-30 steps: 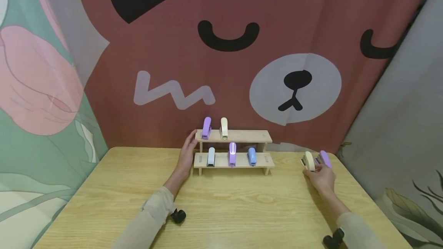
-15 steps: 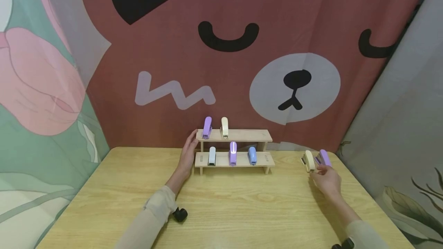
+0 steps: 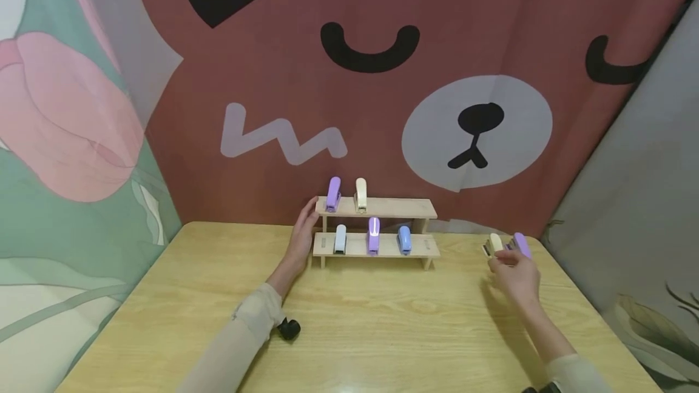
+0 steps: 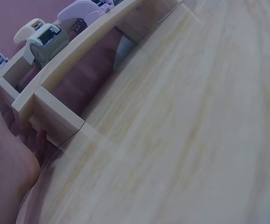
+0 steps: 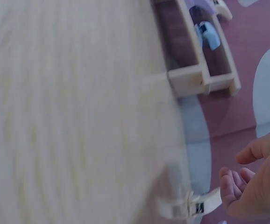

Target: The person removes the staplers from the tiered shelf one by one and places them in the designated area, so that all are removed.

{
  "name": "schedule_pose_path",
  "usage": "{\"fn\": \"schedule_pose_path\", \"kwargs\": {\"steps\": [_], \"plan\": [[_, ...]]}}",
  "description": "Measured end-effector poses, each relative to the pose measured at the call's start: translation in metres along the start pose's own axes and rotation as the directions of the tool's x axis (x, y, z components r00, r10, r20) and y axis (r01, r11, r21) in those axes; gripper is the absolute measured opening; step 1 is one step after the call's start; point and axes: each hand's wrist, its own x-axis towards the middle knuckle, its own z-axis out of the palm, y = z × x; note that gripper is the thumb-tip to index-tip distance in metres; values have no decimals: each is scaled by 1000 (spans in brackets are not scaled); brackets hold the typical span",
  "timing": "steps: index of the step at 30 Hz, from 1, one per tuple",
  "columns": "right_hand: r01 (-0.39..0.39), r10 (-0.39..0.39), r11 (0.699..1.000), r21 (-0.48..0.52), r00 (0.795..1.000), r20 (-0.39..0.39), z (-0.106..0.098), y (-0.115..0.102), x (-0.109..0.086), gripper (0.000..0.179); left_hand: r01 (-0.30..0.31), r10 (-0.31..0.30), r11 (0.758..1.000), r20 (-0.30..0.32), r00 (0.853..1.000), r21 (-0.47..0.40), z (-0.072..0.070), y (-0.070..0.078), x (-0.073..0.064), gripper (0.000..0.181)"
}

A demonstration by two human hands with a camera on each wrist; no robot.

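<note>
My left hand [image 3: 301, 240] rests along the left end of a two-tier wooden rack [image 3: 404, 206], fingers extended up its side. In the left wrist view, some fingertips show beside the rack's leg. On the upper tier stand a purple stapler [image 3: 334, 193] and a cream stapler [image 3: 361, 195]. The lower tier bears a pale blue stapler [image 3: 340, 239], a purple stapler [image 3: 374, 235] and a blue stapler [image 3: 404, 240]. My right hand [image 3: 517, 276] hovers by another cream stapler [image 3: 495, 242], thumb parted from loosely bent fingers. Another purple stapler [image 3: 522, 245] stands right of it.
The wood-grain table [image 3: 371, 320] stretches in front of the rack. A curtain with a bear print [image 3: 262, 199] hangs close behind the table, and a grey curtain [image 3: 628, 199] hangs along the right side.
My right hand has let go of the cream stapler on the table, drawn back slightly, then lifted near it. My left hand stays at the rack; the head view has shifted a little.
</note>
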Motion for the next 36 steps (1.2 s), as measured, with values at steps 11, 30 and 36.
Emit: {"fn": "schedule_pose_path", "kwargs": {"steps": [11, 30, 36], "plan": [[27, -43, 985, 173, 995, 91, 8, -38, -11, 27, -16, 16, 1000, -37, 999, -2, -1, -26, 11, 50], [2, -32, 990, 143, 978, 207, 42, -80, -22, 36, -44, 45, 999, -76, 996, 7, 2, -27, 8, 51], [18, -60, 982, 187, 974, 218, 56, -93, -24, 33, -54, 53, 998, -66, 996, -14, 0, -28, 11, 50]]}}
